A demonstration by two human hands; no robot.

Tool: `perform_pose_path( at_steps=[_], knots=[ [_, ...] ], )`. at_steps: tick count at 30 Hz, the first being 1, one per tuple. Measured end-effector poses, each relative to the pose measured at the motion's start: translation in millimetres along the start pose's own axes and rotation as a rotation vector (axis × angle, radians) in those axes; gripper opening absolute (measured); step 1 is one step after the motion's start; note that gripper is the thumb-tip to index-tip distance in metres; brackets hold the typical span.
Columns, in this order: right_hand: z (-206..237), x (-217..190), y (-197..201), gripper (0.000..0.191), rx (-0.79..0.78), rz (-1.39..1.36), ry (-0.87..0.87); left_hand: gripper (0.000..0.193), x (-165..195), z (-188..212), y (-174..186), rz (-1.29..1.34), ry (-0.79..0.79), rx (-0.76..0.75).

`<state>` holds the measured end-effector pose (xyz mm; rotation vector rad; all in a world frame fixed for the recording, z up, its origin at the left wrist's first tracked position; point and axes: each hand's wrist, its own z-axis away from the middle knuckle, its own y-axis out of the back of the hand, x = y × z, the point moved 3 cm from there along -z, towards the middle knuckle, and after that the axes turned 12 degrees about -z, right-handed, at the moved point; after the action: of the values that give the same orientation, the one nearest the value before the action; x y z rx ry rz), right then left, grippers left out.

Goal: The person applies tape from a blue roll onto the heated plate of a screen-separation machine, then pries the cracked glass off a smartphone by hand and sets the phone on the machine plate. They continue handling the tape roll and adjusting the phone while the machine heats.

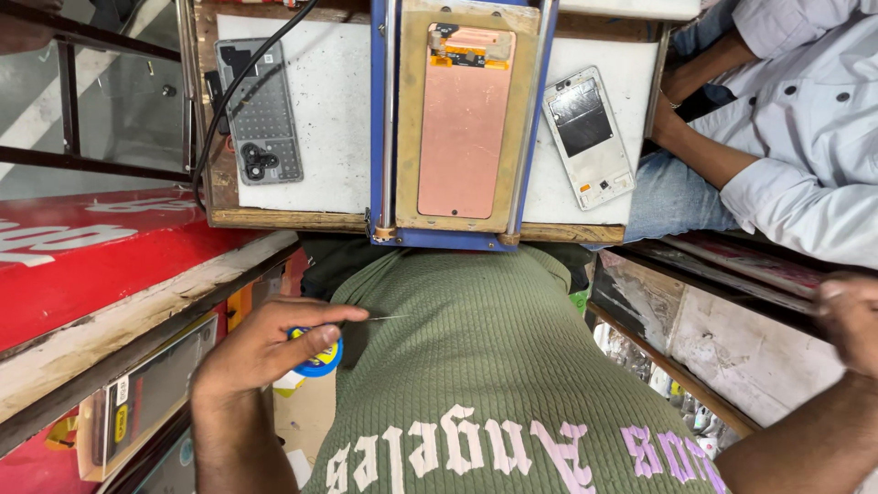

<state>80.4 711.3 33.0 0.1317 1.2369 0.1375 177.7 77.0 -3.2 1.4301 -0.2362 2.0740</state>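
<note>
My left hand point(265, 352) sits low at the left, in front of my green sweater point(485, 366). It is closed on a small blue spool with a yellow label point(320, 359), and a thin wire point(389, 317) sticks out to the right from my fingertips. My right hand point(849, 316) is blurred at the right edge, by a worn shelf edge point(722, 265); what it holds is unclear. On the bench ahead, a copper-coloured phone screen panel point(465, 119) lies on a tan plate point(409, 137) inside a blue-framed fixture point(378, 119).
A white phone frame point(590, 137) lies right of the fixture and a grey phone back cover point(261, 110) left of it, on a white mat point(334, 137). A black cable point(229, 101) crosses the cover. Another person's light-sleeved arm point(786, 119) is at top right. A red counter point(101, 265) stands left.
</note>
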Motion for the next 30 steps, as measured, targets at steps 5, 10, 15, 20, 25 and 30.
perform_pose_path(
  at_steps=[5,10,15,20,25,30],
  knots=[
    [13.3,10.0,26.2,0.03,0.25,0.173,0.079,0.031,25.4,-4.5,4.3,-0.11,-0.204,-0.019],
    [25.6,12.8,33.8,0.03,0.324,0.262,0.097,0.03,54.5,-43.8,4.8,-0.213,-0.177,0.047],
    [30.1,6.0,32.8,0.029,0.325,0.295,0.106,0.016,100.7,-78.3,30.7,-0.52,-0.275,0.374],
    [11.7,2.3,24.4,0.027,0.358,0.2,0.106,0.01,142.8,-103.1,48.0,-0.753,-0.3,0.502],
    [-8.6,14.6,16.3,0.03,0.444,-0.757,0.245,0.01,171.8,-119.3,53.8,-0.902,-0.318,0.635],
    [-17.0,23.7,-12.7,0.04,0.384,-0.322,-0.106,0.008,200.2,-124.6,60.2,-1.005,-0.487,0.604]
  ],
)
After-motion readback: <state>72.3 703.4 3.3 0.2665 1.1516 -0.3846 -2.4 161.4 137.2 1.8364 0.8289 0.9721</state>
